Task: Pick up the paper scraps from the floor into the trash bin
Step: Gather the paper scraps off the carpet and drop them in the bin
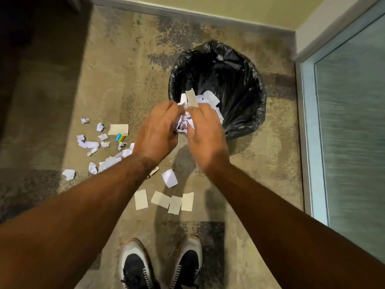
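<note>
My left hand and my right hand together clasp a bundle of crumpled white paper scraps, with a beige strip sticking up from it. The bundle hangs over the near rim of the trash bin, which is lined with a black bag and holds white paper. Several crumpled white scraps lie on the floor to the left. A folded white piece and several flat beige pieces lie between my forearms.
A beige card and a small blue-and-yellow packet lie among the left scraps. My two shoes stand at the bottom. A frosted glass door lines the right side, a wall baseboard the far side.
</note>
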